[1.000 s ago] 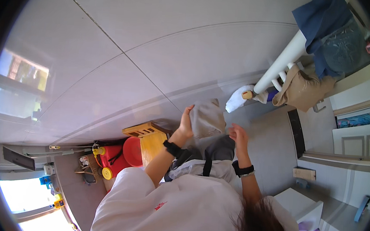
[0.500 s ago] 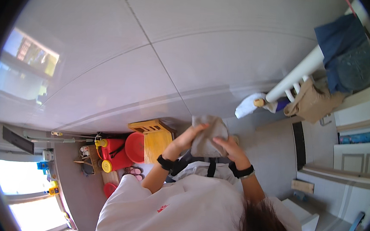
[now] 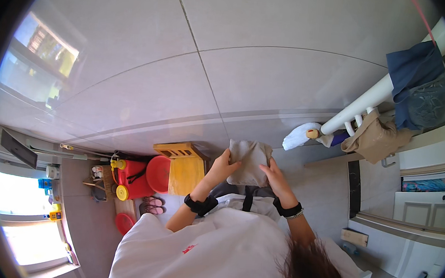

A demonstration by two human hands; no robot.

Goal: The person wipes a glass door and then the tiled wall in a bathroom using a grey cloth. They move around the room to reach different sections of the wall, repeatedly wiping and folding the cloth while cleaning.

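Between my hands is a grey folded cloth (image 3: 249,163), held up in front of my body as a roughly square bundle. My left hand (image 3: 225,168) grips its left edge, with the thumb lying across the front. On the right edge my right hand (image 3: 277,178) holds it the same way, thumb on the face and fingers hidden behind. Both wrists carry black bands. What the cloth is beyond a folded fabric piece cannot be made out.
A wooden chair (image 3: 187,175) stands to the left, beside a red basin (image 3: 158,174) and a red sprayer tank (image 3: 134,178). Pink slippers (image 3: 153,205) lie on the floor. At right, a white radiator pipe (image 3: 358,105) bears a brown cloth (image 3: 375,136) and a blue cloth (image 3: 413,75).
The cloth has gone from a tilted, loosely bunched shape to a flatter, squarer one. My left hand has shifted down and outward to its left edge; my right hand has moved slightly.
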